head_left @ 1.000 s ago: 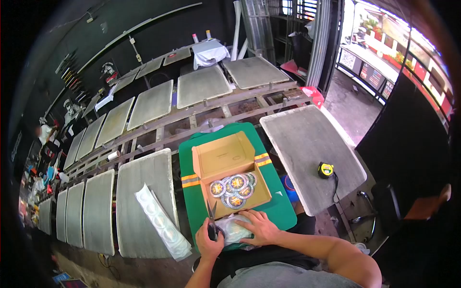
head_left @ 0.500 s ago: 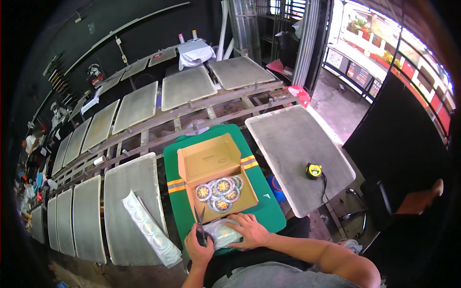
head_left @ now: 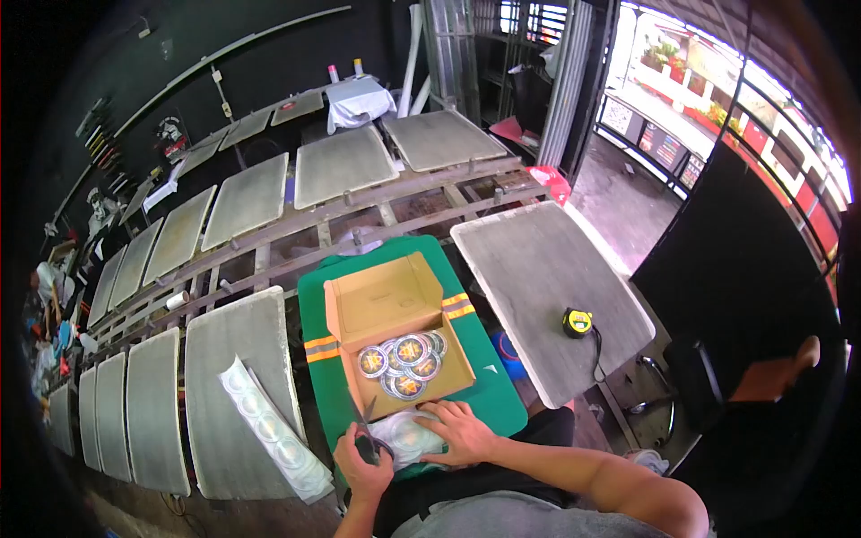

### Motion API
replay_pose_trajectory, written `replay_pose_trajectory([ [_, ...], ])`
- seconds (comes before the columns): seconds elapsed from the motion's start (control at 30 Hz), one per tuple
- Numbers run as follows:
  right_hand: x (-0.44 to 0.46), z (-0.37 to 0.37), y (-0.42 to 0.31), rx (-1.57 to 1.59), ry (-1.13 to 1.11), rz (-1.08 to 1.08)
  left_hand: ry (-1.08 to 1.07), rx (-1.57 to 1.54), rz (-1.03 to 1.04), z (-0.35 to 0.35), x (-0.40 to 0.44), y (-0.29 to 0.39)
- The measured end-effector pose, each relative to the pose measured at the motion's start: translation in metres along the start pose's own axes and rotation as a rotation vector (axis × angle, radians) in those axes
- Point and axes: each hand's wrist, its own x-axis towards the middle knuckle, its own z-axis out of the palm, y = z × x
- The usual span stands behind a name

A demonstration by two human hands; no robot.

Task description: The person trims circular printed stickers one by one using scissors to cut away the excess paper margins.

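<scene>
Black-handled scissors (head_left: 369,412) are in my left hand (head_left: 363,462), fingers through the loops and blades pointing at the box. My right hand (head_left: 462,432) grips a whitish strip of round stickers (head_left: 405,439) at the near edge of the green-covered board, thumb low and fingers across its top. The scissors' handles are beside the strip's left end. Just beyond both hands, an open cardboard box (head_left: 381,300) holds several loose round stickers (head_left: 410,348) with an orange and yellow design. Another pale strip of round stickers (head_left: 273,430) lies to the left on a grey board.
The green cover (head_left: 314,309) with orange-grey bands lies under the box. A yellow-black tape measure (head_left: 578,322) rests on the right grey board (head_left: 547,269). Rows of grey boards on a metal frame (head_left: 359,242) extend left and back. A chair (head_left: 700,377) stands at the right.
The scissor blades look closer together than before. My right hand stays on the sticker strip. The whole view has shifted slightly.
</scene>
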Motion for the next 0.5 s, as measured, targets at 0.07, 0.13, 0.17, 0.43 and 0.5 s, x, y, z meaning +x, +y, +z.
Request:
replay_pose_trajectory([
  [0.07,0.0001,0.0009,-0.0005,-0.012,0.002,-0.006,-0.010,0.001,0.004,0.0003,0.0018,0.0001],
  [0.13,-0.0008,0.0015,-0.0009,-0.014,0.007,-0.004,-0.026,-0.005,-0.009,0.0009,0.0019,0.0005],
  [0.17,-0.0012,0.0021,-0.0007,-0.021,0.010,-0.014,-0.013,-0.005,-0.007,0.0007,0.0017,0.0008],
  [0.43,-0.0007,0.0039,-0.0034,-0.058,0.028,-0.007,0.059,-0.020,0.011,-0.0009,-0.0008,0.0024],
  [0.5,-0.0031,0.0057,-0.0035,-0.041,0.037,0.003,0.003,-0.004,-0.031,0.0002,-0.0015,-0.0022],
])
